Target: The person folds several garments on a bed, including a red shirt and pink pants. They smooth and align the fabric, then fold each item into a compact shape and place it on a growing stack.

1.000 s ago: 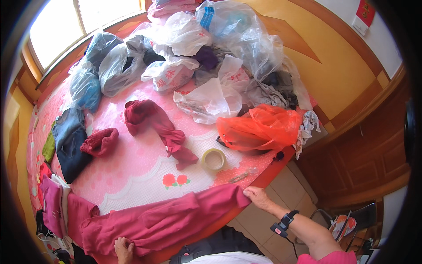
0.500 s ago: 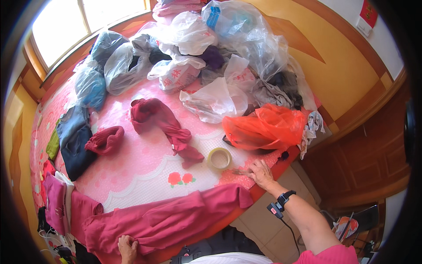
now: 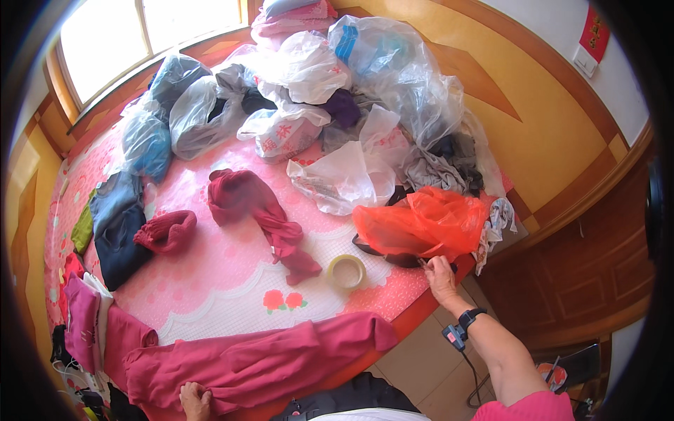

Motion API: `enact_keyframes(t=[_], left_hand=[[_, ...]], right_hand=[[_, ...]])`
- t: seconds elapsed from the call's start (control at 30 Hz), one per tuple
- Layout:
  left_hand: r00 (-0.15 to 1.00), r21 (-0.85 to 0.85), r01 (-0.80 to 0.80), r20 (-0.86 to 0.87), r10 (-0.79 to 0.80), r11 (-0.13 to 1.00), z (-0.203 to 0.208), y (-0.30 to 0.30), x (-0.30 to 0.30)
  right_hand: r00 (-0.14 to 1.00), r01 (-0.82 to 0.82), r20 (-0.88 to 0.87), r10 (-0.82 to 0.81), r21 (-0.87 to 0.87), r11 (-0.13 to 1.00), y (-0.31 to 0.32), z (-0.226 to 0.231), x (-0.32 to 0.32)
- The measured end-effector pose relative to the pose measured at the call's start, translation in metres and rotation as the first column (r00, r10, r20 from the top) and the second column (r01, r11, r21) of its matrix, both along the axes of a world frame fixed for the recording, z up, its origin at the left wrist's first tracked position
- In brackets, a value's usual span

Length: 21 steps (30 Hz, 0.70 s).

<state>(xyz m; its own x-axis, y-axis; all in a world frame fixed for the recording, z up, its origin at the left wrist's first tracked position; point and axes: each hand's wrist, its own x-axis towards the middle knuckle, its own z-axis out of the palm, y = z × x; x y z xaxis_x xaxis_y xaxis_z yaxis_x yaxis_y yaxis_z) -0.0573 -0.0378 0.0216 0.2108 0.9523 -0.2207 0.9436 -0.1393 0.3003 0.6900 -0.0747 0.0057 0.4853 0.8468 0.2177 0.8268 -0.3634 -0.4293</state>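
Observation:
Along the bed's near edge lies a long dark-pink garment (image 3: 267, 354). My left hand (image 3: 195, 401) grips its lower left edge with bent fingers. My right hand (image 3: 442, 279) is at the right bed edge, against the near side of an orange-red plastic bag (image 3: 425, 221). Its fingers are pinched together on a small thing too unclear to name. Dark material shows under the bag beside the fingertips. A roll of clear tape (image 3: 346, 272) lies left of this hand. Farther left, a twisted maroon garment (image 3: 260, 217) is stretched across the bedspread.
Full plastic bags (image 3: 302, 70) crowd the far side of the bed. A maroon knitted piece (image 3: 166, 232) and a dark blue garment (image 3: 121, 224) lie at left, near folded clothes (image 3: 84, 319). A wooden door (image 3: 576, 274) stands at right, beyond the tiled floor (image 3: 421, 347).
My right hand has moved right and away from beside the tape roll to the orange-red bag. My left hand stays at the dark-pink garment. The view has shifted slightly.

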Motion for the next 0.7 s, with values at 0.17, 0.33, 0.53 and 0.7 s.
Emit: enact_keyframes(t=[0.17, 0.33, 0.53, 0.7], left_hand=[[0.998, 0.000, -0.007, -0.062, 0.007, 1.000, -0.006, 0.000, -0.002], [0.996, 0.011, -0.003, -0.090, 0.004, 1.000, -0.009, 0.000, -0.004], [1.000, 0.018, -0.007, -0.025, 0.007, 1.000, -0.010, -0.001, -0.006], [1.000, -0.007, -0.009, -0.016, 0.009, 1.000, -0.008, 0.000, -0.007]], right_hand=[[0.989, -0.101, 0.090, 0.117, -0.161, 0.982, -0.009, 0.005, 0.013], [0.956, -0.232, 0.126, 0.267, -0.239, 0.943, -0.014, 0.001, 0.004], [0.954, -0.301, -0.068, 0.293, -0.259, 0.918, -0.028, 0.006, 0.015], [0.974, -0.217, -0.115, 0.196, -0.221, 0.951, -0.037, 0.004, 0.023]])
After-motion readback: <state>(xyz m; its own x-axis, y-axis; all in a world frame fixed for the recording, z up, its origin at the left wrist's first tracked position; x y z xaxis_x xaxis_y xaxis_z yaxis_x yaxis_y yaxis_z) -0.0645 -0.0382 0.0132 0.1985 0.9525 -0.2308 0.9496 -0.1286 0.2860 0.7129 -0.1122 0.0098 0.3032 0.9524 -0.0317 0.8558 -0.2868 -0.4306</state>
